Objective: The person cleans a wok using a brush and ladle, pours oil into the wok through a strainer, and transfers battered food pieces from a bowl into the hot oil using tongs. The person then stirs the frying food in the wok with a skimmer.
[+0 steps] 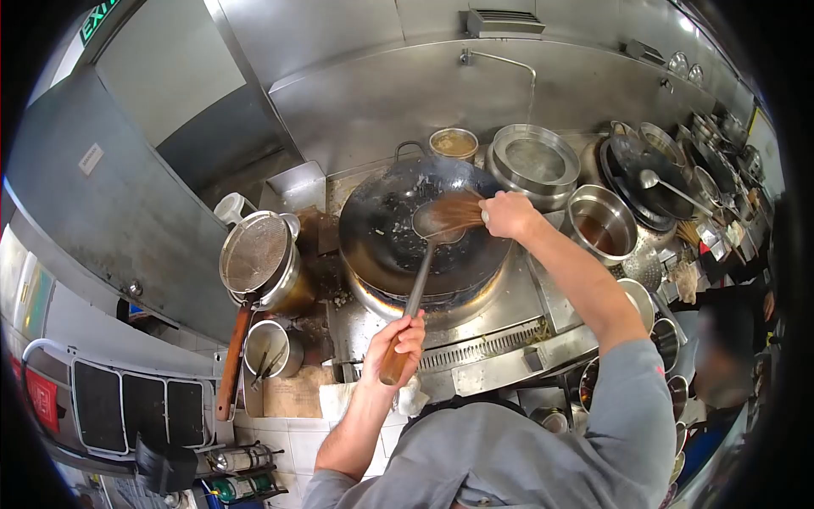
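A large dark wok (373, 242) sits on the burner in front of me, wet inside with a few small bits on its surface. My left hand (397, 348) is wrapped round the wooden handle of a ladle (419, 284), whose bowl lies inside the wok. From the right, my right hand (509, 214) grips a brown bristle wok brush (458, 210). The bristles are over the ladle's bowl and partly blurred; whether they touch it I cannot tell.
A strainer (254, 253) with a long wooden handle rests on a pot at left, above a metal container (273, 349) of utensils. Water runs from a tap (532, 72) into a basin (536, 159). A pot (600, 222) of brown liquid stands right; another person (725, 356) is beyond.
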`<state>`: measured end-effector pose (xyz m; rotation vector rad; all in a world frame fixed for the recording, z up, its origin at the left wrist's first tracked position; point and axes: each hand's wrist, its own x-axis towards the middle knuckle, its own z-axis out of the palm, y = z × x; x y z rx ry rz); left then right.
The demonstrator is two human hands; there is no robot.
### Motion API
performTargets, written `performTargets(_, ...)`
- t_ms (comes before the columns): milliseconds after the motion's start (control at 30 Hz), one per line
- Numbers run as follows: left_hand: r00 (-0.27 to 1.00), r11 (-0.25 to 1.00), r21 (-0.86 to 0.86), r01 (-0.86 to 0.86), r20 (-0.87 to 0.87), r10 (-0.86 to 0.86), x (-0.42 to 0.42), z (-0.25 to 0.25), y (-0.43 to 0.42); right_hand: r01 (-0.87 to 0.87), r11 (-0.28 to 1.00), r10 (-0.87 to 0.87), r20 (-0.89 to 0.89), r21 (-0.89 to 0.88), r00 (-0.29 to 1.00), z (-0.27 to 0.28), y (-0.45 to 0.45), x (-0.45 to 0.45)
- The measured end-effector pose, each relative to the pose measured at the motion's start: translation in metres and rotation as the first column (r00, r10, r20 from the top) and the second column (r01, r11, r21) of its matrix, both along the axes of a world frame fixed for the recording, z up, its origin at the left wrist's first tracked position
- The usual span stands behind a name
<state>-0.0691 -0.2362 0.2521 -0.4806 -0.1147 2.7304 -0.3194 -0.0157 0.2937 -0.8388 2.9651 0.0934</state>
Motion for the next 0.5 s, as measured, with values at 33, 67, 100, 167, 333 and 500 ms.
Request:
performTargets(33, 1.0, 0.995, -0.094, 0.016, 0.005, -0.015, -0.001, -0.004, -0.001, 0.002, 1.0, -0.002, -0.003, 0.001, 1.0, 0.004, 0.001, 0.01)
performTargets(67, 0.998, 0.991, -0.12, 0.056, -0.005, -0.057, 0.0, -0.008, -0.002, -0.039, 0.999, 0.039, -0.115, 0.007, 0.993, 0.001, 0.002, 0.028)
performTargets(100, 0.998, 0.99, -0.123, 0.066, -0.003, -0.067, -0.001, -0.012, -0.006, -0.073, 0.997, 0.075, -0.222, 0.017, 0.972, -0.005, 0.005, 0.043)
performTargets(167, 0.991, 0.961, -0.258, 0.105, -0.052, -0.122, -0.002, -0.021, -0.014, -0.179, 0.98, 0.19, -0.145, 0.084, 0.971, -0.006, 0.022, 0.042)
performTargets(333, 0.963, 0.891, -0.383, 0.243, -0.016, -0.27, 0.0, -0.001, -0.061, 0.199, 0.976, -0.211, -0.166, -0.087, 0.963, 0.052, 0.063, -0.005)
performTargets(500, 0.861, -0.143, -0.986, 0.089, 0.149, -0.486, 0.027, -0.008, -0.074, 0.086, 0.797, -0.267, -0.222, -0.598, 0.938, 0.104, 0.107, 0.005)
